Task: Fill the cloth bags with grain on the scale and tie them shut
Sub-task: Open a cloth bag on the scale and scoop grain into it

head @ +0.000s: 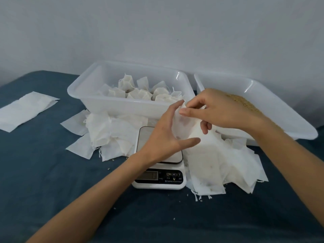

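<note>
Both hands were up over the small white digital kitchen scale [158, 165], working one thin white cloth bag [188, 128]. Right hand [217, 111] pinched the bag's top edge between thumb and index fingertips [184, 112], other fingers curled behind the cloth. Left hand [164, 135] had fingers straight and spread, thumb out, palm against the bag's side, not gripping.

The bag hung between the two hands, just above and right of the scale platform, not resting on it. It looked flat and empty (I judged the mouth was being opened, no fill yet).

Loose tan grain [240, 100] sat in the white plastic tub [280, 109] just behind the right knuckles. Tied filled bags [140, 92] sat in the second white plastic tub [108, 100] beyond the left fingertips. Piles of empty white bags [112, 135] lay left of the left hand and under the right wrist.

Risks as I saw them:
- Pinch holds one layer only: mouth stays closed, grain spills onto the dark blue tablecloth [43, 172].
- Spare bags overlapping the scale's right edge could skew the reading.
- Drawstring slips out of the pinch.
- Display was unreadable, so I couldn't confirm tare.
</note>
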`<state>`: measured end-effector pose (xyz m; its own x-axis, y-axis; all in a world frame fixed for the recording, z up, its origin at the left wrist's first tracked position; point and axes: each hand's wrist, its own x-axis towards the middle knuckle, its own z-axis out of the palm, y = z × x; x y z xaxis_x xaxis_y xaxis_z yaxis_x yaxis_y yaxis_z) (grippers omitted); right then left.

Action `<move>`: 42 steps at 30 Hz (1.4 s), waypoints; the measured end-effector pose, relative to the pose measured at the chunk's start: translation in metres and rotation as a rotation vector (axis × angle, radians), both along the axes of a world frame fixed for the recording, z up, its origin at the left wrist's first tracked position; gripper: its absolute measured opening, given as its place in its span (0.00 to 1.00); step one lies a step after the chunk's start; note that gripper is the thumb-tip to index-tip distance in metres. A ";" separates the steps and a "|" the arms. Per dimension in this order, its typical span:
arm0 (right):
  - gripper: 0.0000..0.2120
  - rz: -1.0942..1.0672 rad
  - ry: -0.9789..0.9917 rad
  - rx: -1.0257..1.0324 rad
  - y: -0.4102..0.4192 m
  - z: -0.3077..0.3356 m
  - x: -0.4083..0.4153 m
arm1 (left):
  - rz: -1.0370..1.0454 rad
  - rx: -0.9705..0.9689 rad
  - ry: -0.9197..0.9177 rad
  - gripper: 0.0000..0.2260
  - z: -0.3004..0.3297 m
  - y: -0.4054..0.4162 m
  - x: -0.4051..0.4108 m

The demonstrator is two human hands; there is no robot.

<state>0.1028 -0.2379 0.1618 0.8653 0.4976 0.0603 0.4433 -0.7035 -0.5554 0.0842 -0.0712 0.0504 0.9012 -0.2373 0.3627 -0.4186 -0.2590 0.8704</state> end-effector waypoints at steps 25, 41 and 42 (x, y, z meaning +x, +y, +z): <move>0.43 0.094 0.399 -0.255 0.027 0.030 0.008 | -0.034 -0.193 0.031 0.22 -0.003 -0.005 -0.007; 0.16 -0.481 0.050 -0.533 -0.128 0.003 0.086 | -0.003 -0.374 0.067 0.15 -0.010 -0.003 0.010; 0.21 -0.489 0.117 -0.624 -0.141 -0.011 0.090 | 0.002 -0.377 0.060 0.14 -0.010 -0.003 0.011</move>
